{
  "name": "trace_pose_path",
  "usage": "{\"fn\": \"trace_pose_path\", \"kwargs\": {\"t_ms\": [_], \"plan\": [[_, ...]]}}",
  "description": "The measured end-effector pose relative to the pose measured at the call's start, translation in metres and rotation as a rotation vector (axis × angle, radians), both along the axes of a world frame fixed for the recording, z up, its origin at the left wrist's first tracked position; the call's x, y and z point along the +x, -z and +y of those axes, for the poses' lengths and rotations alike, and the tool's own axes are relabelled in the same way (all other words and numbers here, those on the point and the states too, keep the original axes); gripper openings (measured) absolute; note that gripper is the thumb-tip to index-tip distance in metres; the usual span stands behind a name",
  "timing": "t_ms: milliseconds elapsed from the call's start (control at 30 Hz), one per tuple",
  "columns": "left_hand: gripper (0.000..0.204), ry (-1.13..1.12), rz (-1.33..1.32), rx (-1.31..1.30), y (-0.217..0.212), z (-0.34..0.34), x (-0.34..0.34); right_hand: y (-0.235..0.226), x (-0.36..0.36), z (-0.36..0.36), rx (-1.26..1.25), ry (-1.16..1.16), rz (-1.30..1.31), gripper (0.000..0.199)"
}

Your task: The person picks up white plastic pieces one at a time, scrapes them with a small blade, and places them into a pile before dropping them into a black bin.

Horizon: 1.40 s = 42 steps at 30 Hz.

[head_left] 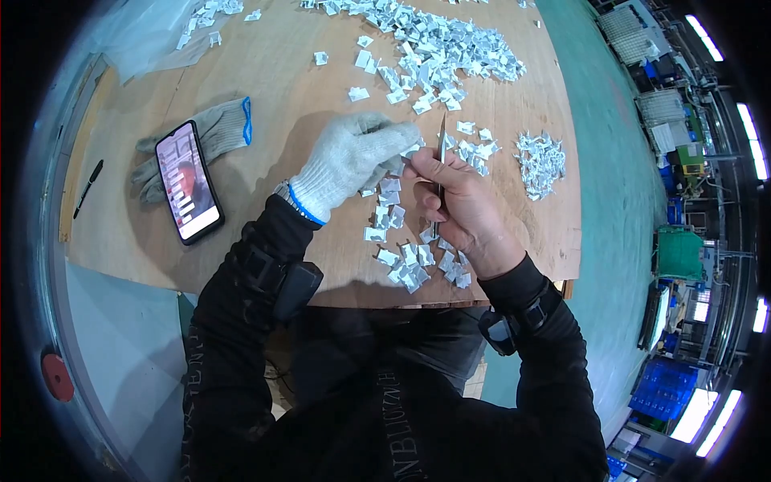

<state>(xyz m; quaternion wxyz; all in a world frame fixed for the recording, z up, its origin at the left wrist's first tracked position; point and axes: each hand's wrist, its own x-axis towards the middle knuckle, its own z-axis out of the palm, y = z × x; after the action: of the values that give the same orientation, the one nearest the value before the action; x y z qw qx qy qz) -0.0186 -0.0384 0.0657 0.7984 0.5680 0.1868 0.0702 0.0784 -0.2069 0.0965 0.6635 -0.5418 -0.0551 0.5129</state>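
Note:
My left hand [349, 157], in a pale knit glove with a blue cuff edge, pinches a small silvery sheet-metal piece [413, 149] between thumb and fingertips. Close beside it, my bare right hand [462, 197] is closed around a slim, pointed metal tool [442, 136]; its tip points away from me and its exact kind is unclear. Loose metal pieces [411, 265] lie on the wooden table below and between my hands. A few more metal pieces [480, 150] sit just beyond the right hand.
A large heap of metal pieces [458, 48] covers the far table, with a smaller pile [540, 165] at right. On the left are a lit phone [189, 183] resting on a spare glove [222, 128], and a black pen [88, 189]. Plastic sheeting [148, 40] lies far left.

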Motion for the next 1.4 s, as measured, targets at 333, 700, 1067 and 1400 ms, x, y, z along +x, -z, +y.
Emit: {"fn": "trace_pose_path", "kwargs": {"t_ms": [333,700,1067,1400], "plan": [[0.037,0.039,-0.09,-0.144,0.009,0.003,0.001,0.0,0.005,-0.001,0.089,-0.015,0.144,0.013],[0.028,0.041,-0.116,-0.193,0.011,0.001,0.002,-0.004,0.005,-0.001,0.091,-0.021,0.138,0.013],[0.034,0.054,-0.206,0.036,0.02,-0.004,-0.001,-0.005,-0.003,-0.042,-0.162,0.059,-0.421,0.01],[0.03,-0.381,-0.031,0.326,0.018,-0.006,0.013,0.016,0.089,-0.153,-0.68,-0.067,-0.524,0.018]]}}
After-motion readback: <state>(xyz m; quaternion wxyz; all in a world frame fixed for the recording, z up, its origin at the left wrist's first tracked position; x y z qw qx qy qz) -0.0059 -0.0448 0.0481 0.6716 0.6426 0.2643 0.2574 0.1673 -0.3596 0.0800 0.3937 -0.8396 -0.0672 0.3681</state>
